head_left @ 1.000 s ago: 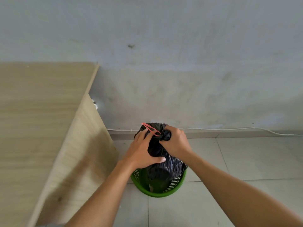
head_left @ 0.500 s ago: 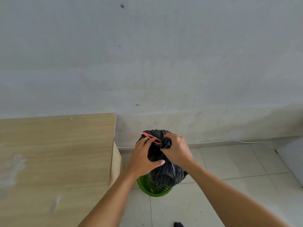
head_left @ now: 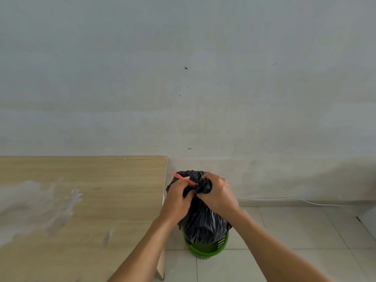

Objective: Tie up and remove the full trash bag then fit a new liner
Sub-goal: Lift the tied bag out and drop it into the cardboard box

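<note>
Seeing trash bag (head_left: pixel 203 224) upright in green bin (head_left: pixel 211 249); right hand (head_left: pixel 218 195) clenching its twisted neck, left hand (head_left: pixel 177 200) pinching red tie (head_left: pixel 184 178).

Right hand (head_left: pixel 218 195) grips the black trash bag's (head_left: pixel 203 226) gathered neck; left hand (head_left: pixel 176 200) pinches its red tie (head_left: pixel 184 178).

Trash bag (head_left: pixel 203 224) is seen as glossy black, with a red-pink tie (head_left: pixel 184 178) at its 11 o'clock. Basket (head_left: pixel 211 249) is shown bright green (white-looking perforated grid at 3 o'clock). Table (head_left: pixel 91 180) is rendered in light wood grain, with whitish smears at 9 o'clock. Wall (head_left: pixel 183 78) is pale grey with dark specks. Floor tiles (head_left: pixel 295 231) are off-white with grey grout lines.
</note>
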